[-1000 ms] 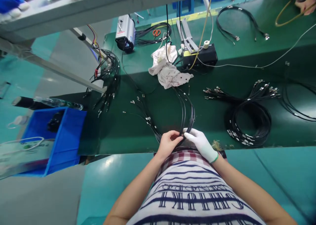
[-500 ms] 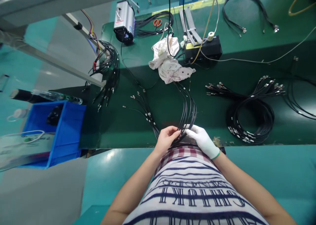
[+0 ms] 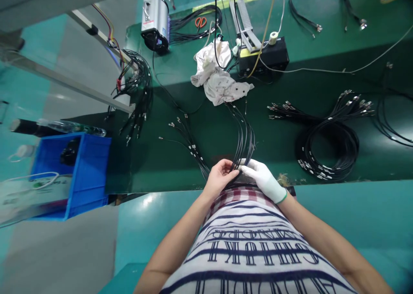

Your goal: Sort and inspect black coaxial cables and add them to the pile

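Several thin black cables [image 3: 245,134] with small metal end connectors curve across the green table's front edge, right before my body. My bare left hand [image 3: 221,175] pinches some of them between thumb and fingers. Wearing a white glove, my right hand [image 3: 263,180] grips the same cables just beside it, the fingertips of both hands almost touching. The cables' connector ends fan out to the left [image 3: 183,126], and other ends reach up toward a crumpled white cloth [image 3: 219,81]. Fingers hide the part of the cables between the hands.
On the right lies a thick coil of black cables [image 3: 327,145]. A black box [image 3: 266,59], a silver device [image 3: 155,20] and orange scissors [image 3: 200,22] are farther back. To the left are a metal frame bar [image 3: 97,91], hanging cables [image 3: 138,87] and a blue bin [image 3: 90,169].
The view has shifted slightly, so the table's things sit a little higher and farther left. Both hands stay on the cables, with only slight finger movement.
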The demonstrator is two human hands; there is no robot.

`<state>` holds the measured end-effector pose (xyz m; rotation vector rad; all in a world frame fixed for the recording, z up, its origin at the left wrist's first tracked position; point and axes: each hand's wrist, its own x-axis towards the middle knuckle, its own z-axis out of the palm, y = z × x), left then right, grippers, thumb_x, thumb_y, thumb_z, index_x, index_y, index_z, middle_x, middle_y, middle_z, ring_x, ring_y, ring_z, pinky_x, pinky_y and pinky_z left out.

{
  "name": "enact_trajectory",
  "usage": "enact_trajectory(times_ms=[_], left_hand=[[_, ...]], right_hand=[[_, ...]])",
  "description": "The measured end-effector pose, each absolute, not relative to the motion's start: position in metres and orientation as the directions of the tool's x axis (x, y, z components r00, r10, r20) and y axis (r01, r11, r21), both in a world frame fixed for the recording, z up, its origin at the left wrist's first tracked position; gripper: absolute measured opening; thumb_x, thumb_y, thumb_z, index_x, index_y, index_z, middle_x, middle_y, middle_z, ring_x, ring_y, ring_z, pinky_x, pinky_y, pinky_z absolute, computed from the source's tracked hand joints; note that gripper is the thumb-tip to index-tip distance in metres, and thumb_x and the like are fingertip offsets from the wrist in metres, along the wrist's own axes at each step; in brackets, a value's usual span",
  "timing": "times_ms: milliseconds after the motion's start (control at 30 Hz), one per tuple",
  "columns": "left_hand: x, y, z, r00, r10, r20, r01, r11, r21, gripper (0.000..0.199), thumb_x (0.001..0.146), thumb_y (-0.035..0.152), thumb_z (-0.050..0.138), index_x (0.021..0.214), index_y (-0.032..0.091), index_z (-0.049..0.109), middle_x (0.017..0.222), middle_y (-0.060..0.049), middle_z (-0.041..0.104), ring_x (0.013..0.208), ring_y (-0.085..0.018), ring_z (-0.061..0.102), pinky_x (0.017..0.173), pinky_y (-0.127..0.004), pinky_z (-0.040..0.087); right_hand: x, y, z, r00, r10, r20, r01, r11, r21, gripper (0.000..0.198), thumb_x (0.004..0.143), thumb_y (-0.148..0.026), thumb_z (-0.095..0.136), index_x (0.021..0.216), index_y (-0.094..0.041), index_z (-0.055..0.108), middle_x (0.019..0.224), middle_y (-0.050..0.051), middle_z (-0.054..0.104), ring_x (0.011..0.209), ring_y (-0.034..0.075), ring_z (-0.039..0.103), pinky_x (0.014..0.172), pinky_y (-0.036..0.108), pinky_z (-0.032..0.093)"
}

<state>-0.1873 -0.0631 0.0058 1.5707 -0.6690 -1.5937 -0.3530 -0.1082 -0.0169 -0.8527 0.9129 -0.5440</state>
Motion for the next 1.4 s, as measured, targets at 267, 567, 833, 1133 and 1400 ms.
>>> enact_trajectory(times_ms=[267, 567, 833, 1133, 1400], left_hand=[[-0.189, -0.061, 0.002, 0.113, -0.824, -0.556, 0.124, -0.543, 0.83, 0.03, 0.07, 0.032, 0.078, 0.088, 0.014, 0.062, 0.085, -0.002, 0.066, 0.076, -0.012, 0.059, 0.074, -0.023, 0.046], [-0.184, -0.062, 0.009, 0.18, -0.819, -0.545, 0.128, -0.53, 0.838, 0.028, 0.072, 0.036, 0.075, 0.085, 0.012, 0.065, 0.075, -0.001, 0.064, 0.064, -0.01, 0.054, 0.062, -0.021, 0.044], [-0.187, -0.062, 0.014, 0.164, -0.808, -0.565, 0.083, -0.56, 0.824, 0.029, 0.071, 0.035, 0.075, 0.084, 0.011, 0.066, 0.076, -0.001, 0.063, 0.065, -0.009, 0.052, 0.063, -0.021, 0.042], [-0.185, -0.059, 0.013, 0.142, -0.81, -0.568, 0.069, -0.565, 0.822, 0.031, 0.074, 0.036, 0.075, 0.093, 0.011, 0.07, 0.088, -0.006, 0.069, 0.078, -0.013, 0.059, 0.073, -0.024, 0.046], [-0.184, -0.056, 0.016, 0.127, -0.85, -0.511, 0.06, -0.508, 0.859, 0.031, 0.082, 0.037, 0.068, 0.099, 0.011, 0.073, 0.083, -0.004, 0.063, 0.068, -0.009, 0.051, 0.065, -0.021, 0.043]], right_hand=[[-0.352, -0.11, -0.013, 0.523, -0.716, -0.463, 0.058, 0.572, -0.818, 0.038, 0.08, -0.042, 0.07, 0.11, -0.018, 0.066, 0.113, 0.006, 0.069, 0.108, 0.023, 0.063, 0.1, 0.038, 0.048], [-0.353, -0.107, -0.019, 0.479, -0.714, -0.512, 0.046, 0.602, -0.797, 0.047, 0.073, -0.036, 0.077, 0.114, -0.016, 0.065, 0.114, 0.009, 0.07, 0.106, 0.022, 0.065, 0.098, 0.039, 0.051], [-0.351, -0.107, -0.019, 0.468, -0.71, -0.525, 0.067, 0.621, -0.781, 0.04, 0.067, -0.035, 0.081, 0.099, -0.015, 0.068, 0.099, 0.007, 0.072, 0.091, 0.019, 0.067, 0.085, 0.033, 0.054], [-0.351, -0.109, -0.018, 0.423, -0.717, -0.554, 0.005, 0.613, -0.79, 0.039, 0.064, -0.038, 0.082, 0.09, -0.014, 0.065, 0.082, 0.002, 0.069, 0.074, 0.014, 0.062, 0.071, 0.028, 0.051], [-0.351, -0.11, -0.017, 0.414, -0.719, -0.558, -0.01, 0.609, -0.793, 0.039, 0.064, -0.039, 0.082, 0.089, -0.015, 0.065, 0.084, 0.003, 0.07, 0.075, 0.015, 0.063, 0.072, 0.029, 0.051]])
